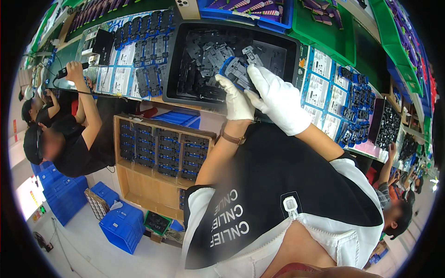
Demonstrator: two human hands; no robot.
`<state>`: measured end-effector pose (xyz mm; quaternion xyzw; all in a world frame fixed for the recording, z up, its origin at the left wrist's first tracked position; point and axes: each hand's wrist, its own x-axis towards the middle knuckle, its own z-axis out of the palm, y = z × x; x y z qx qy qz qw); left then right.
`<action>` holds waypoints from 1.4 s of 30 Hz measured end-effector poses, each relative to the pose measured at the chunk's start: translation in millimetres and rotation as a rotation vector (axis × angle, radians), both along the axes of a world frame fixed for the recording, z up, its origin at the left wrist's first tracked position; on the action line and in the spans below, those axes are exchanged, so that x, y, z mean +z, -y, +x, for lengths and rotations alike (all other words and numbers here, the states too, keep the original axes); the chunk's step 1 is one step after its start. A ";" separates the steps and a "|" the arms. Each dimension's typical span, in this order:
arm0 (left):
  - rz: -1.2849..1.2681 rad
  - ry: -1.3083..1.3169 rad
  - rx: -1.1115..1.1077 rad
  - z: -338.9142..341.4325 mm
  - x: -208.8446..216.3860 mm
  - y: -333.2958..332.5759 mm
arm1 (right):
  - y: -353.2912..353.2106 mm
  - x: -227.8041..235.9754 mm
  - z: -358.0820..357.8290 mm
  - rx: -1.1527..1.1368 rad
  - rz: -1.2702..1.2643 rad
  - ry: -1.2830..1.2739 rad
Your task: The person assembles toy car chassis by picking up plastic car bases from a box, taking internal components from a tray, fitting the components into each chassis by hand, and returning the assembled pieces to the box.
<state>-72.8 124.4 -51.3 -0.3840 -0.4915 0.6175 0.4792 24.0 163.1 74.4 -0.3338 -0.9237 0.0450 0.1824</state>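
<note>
My left hand (238,102), in a white glove, grips the near left side of a toy car chassis-like piece (237,72), dark grey plastic with a blue edge. My right hand (282,99), also gloved in white, holds the same piece from the right, thumb and fingers closed against it. Both hands are over the near part of a black bin (170,76). Loose dark plastic parts (204,55) lie heaped inside that bin, just beyond the held piece. Another grey part (252,54) rests past my right fingertips.
Rows of blue-and-black pieces (150,51) stand left of the bin, more (357,102) to the right. A cardboard tray (127,178) with similar pieces sits near left. Blue (245,21) and green (320,34) bins are beyond. Co-workers (65,143) work on either side.
</note>
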 end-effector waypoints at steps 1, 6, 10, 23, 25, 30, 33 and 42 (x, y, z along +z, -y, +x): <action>-0.155 -0.366 -0.046 0.2 8.4 0.0 | 0.8 -2.0 -1.6 -0.018 -0.019 -0.006; -0.774 -1.838 -0.239 1.0 48.7 -1.4 | 3.9 2.5 -6.9 -0.085 0.039 -0.002; -0.703 -1.855 -0.176 1.6 39.8 -6.2 | -2.3 4.9 -14.5 -0.094 0.032 -0.022; -0.916 -1.825 -0.189 -6.8 55.0 -10.7 | -4.3 0.9 -5.4 -0.110 -0.259 -0.120; -0.894 -1.750 -0.246 -12.9 67.4 -10.4 | -4.3 8.8 -0.5 -0.075 -0.233 -0.127; -1.021 -1.733 -0.247 -11.8 66.5 -14.1 | 2.3 -8.1 12.3 -0.012 -0.238 -0.004; -1.019 -1.751 -0.232 -10.0 63.9 -15.3 | 3.1 -6.1 14.0 -0.038 -0.186 -0.010; -1.053 -1.777 -0.198 -5.9 76.6 -19.1 | 9.3 0.4 11.1 -0.086 -0.121 -0.078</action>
